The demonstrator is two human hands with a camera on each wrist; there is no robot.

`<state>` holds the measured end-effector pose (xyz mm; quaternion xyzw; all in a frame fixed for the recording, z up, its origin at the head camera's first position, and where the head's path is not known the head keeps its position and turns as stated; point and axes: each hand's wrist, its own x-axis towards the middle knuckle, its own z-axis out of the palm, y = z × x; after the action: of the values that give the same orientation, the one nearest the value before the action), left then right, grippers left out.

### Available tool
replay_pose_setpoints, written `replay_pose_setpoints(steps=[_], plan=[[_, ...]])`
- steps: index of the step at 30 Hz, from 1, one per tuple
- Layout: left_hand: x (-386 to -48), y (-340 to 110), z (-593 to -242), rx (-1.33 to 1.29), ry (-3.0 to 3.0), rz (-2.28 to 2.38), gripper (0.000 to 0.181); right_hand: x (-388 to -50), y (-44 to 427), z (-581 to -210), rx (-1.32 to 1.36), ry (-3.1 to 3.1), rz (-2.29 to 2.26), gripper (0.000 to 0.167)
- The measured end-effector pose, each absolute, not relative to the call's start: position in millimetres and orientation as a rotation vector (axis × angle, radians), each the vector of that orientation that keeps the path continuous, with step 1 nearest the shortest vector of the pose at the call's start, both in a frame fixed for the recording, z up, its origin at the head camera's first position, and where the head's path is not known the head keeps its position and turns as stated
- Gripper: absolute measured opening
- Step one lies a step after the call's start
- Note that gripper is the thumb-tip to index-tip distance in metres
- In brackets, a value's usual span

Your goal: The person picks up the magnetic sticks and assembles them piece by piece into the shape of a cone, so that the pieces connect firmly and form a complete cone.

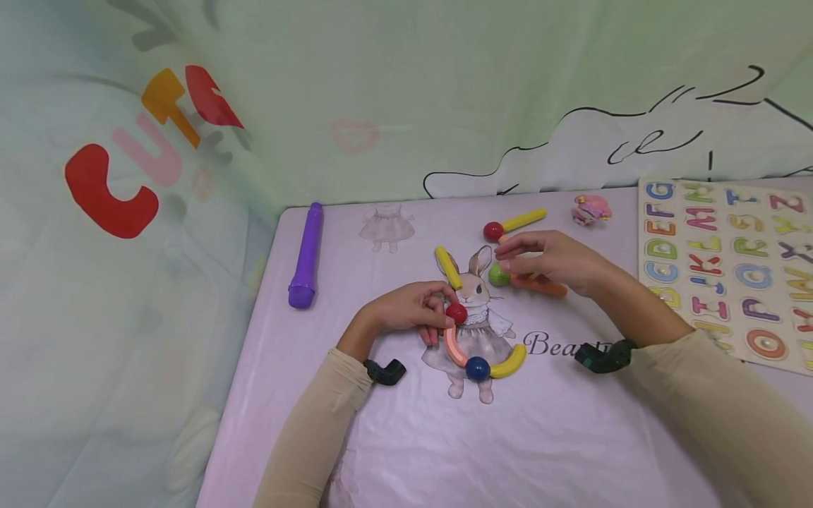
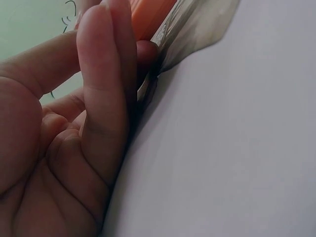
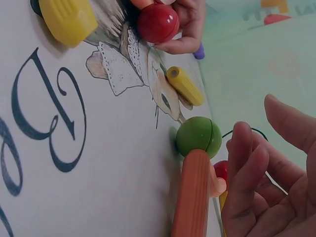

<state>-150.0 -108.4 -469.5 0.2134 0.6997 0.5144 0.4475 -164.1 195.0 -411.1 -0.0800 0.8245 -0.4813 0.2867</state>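
In the head view my left hand [image 1: 409,309] pinches a red ball [image 1: 456,313] between thumb and fingers. From that ball runs a curved orange rod [image 1: 454,348], then a blue ball [image 1: 477,369] and a curved yellow rod [image 1: 510,362]. A short yellow rod [image 1: 447,267] lies just beyond the left fingertips. My right hand [image 1: 559,261] hovers with loosely bent fingers by a green ball [image 1: 498,274], joined to a straight orange rod [image 1: 546,286]. The right wrist view shows a gap between the right hand [image 3: 269,182] and the green ball [image 3: 198,137].
Behind the right hand lie a second red ball [image 1: 493,231] and a yellow rod [image 1: 524,219]. A purple toy microphone [image 1: 306,257] is at the left, a small pink toy [image 1: 592,209] at the back. The wooden alphabet board [image 1: 724,268] covers the right side.
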Motion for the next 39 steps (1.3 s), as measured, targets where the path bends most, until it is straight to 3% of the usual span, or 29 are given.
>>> replay_pose_setpoints(steps=[22,39], plan=[[-150,-108,-470,0.523,1.759,1.262,0.033,-182,189,-428,0.166,2.306,-1.382,0.059],[-149,-108,-469,0.525,1.750,1.265,0.033,-188,186,-444,0.205,2.430,-1.250,0.052]])
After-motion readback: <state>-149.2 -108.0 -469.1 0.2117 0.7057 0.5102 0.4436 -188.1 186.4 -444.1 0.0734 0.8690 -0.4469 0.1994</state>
